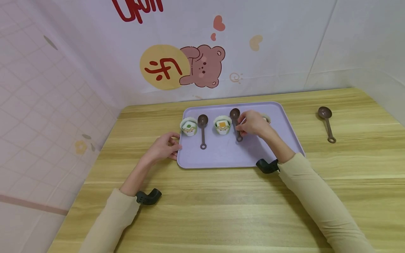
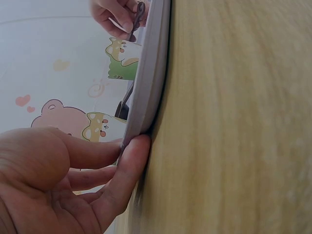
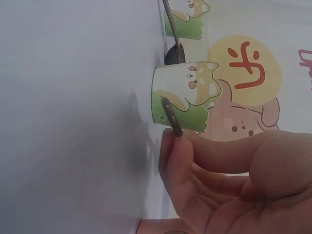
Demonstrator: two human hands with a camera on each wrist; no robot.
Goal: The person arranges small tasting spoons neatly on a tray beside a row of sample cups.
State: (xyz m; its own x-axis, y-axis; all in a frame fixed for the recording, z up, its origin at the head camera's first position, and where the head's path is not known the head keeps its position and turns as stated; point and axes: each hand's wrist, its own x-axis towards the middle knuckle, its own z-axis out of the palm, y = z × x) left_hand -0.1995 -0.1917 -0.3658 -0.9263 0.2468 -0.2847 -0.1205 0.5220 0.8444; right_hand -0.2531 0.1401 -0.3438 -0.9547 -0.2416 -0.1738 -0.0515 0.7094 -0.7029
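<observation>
A lilac tray point(image 1: 218, 158) lies on the wooden table, and my left hand point(image 1: 162, 147) grips its left rim between thumb and fingers. Over the tray, my right hand point(image 1: 254, 123) pinches the handle of a brown measuring spoon point(image 1: 235, 113), whose bowl points to the back. In the right wrist view the handle end point(image 3: 171, 116) pokes out past the fingertips. To its left stands a dog-print paper cup point(image 1: 223, 130) with an orange-marked white piece inside. Another brown spoon point(image 1: 203, 121) lies between that cup and a green-marked cup point(image 1: 189, 131). My right hand partly hides a third cup point(image 1: 267, 117).
One more brown spoon point(image 1: 326, 113) lies on the table point(image 1: 221, 211) to the right of the tray. Behind the table rises a white backdrop with a printed bear point(image 1: 204, 66). Each wrist carries a black camera mount point(image 1: 148, 196).
</observation>
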